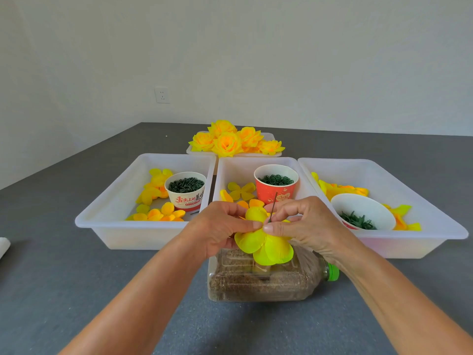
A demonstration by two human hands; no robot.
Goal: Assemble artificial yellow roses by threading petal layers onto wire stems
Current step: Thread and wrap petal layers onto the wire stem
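Bare grey table (76, 290) left of the bottle (261, 280) (lying flat), three trays (143, 228) side by side behind.

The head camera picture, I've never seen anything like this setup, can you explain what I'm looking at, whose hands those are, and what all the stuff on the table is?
There is no machine here. A camera worn on a person's head looks forward and down, so you see their own two bare arms reaching in.

The left hand and the right hand together pinch a yellow petal layer, with a thin dark wire stem poking up through it.

Under the hands a plastic bottle with a green cap lies on its side on the grey table. Behind it sit three white trays of loose yellow petals and cups of small green parts. Farther back are finished yellow roses.
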